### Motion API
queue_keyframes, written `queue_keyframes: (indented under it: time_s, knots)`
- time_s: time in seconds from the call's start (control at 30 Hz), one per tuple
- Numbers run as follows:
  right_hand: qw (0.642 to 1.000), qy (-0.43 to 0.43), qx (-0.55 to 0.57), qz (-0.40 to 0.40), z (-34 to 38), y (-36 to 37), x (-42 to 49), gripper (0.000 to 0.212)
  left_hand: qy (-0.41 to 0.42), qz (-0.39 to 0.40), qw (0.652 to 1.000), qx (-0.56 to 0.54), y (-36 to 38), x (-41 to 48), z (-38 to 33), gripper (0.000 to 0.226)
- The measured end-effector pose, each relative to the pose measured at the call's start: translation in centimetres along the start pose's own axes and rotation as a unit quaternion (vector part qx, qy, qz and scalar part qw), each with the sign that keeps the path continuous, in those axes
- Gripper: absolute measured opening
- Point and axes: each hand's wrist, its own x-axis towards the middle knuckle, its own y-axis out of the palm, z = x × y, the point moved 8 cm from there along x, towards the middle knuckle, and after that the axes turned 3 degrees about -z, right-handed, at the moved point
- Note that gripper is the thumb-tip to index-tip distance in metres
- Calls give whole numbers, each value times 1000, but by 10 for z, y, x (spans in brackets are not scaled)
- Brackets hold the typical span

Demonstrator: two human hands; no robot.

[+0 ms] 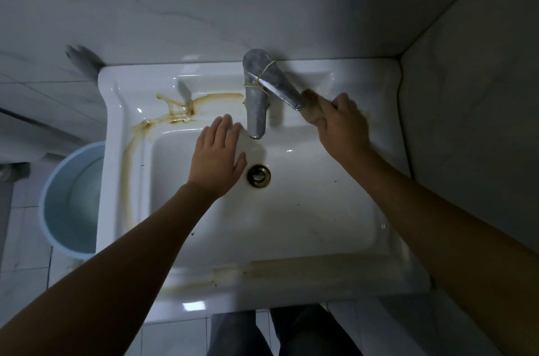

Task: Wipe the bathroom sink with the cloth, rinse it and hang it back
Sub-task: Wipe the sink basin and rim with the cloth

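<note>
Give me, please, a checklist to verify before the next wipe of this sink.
1. Cloth held firmly: ok, the right hand grips it beside the tap handle.
2. Left hand free: ok, it is open above the basin and holds nothing.
3. Stains on the left ledge removed: not ok, brown streaks remain.
4. Front rim clean: not ok, a pale brown smear runs along it.
5. Water running: cannot tell, no stream shows under the spout.
6. Drain uncovered: ok.
</note>
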Motion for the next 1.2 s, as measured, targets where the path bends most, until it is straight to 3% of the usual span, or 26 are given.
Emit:
queue_keyframes:
  time_s: [0.07,0.23,0.33,0.47,0.87,1.07,1.2]
  knots:
    - [999,-26,-11,-17,-17,-8,-12,53,5,-1,1000,-2,-2,0,1,64]
    - [995,4,-37,-88,-64,-30,-29,52,2,-2,1000,-4,1,0,2,63]
    - [994,-69,-6,-83,-56,-19,-32,53,-2,-3,1000,-4,3,1,0,64]
    - [994,-77,8,-78,-56,-11,-25,51,-1,-3,1000,9,3,1,1,63]
    - [994,29,51,-95,-70,-9,-126,47,-5,-6,1000,3,2,1,0,64]
    - [991,28,29,-127,-68,-10,-61,49,1,-11,1000,14,5,0,1,66]
    - [979,112,57,-160,-54,-7,-23,57,-9,-15,1000,20,8,0,0,68]
